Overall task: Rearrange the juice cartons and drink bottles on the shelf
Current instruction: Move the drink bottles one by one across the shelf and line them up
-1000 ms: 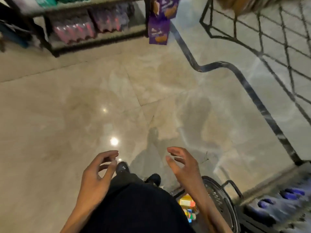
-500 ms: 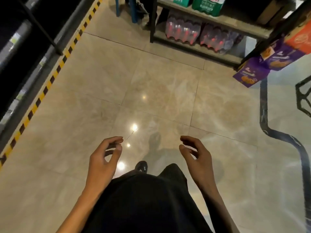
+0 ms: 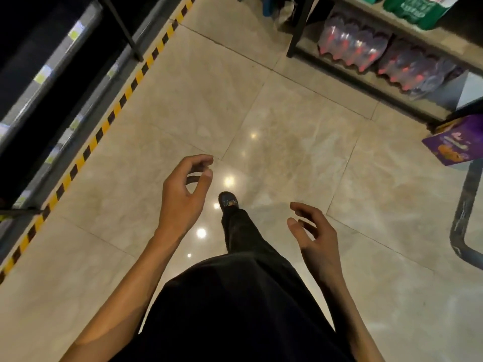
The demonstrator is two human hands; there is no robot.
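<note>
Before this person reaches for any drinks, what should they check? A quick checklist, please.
1. Left hand free: ok, loosely curled, holding nothing.
2. Right hand free: ok, holding nothing.
3. Drinks within reach: not ok; the wrapped bottle packs sit on the bottom shelf, well away from both hands.
4. Way there: ok; only bare floor tiles show between the shoe and that shelf.
5. Juice located: cannot tell; the green packs above are cut off by the frame.

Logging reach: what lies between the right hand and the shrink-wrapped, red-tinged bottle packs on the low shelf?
Head view: only bare glossy beige floor tiles separate the right hand from the bottle packs.
</note>
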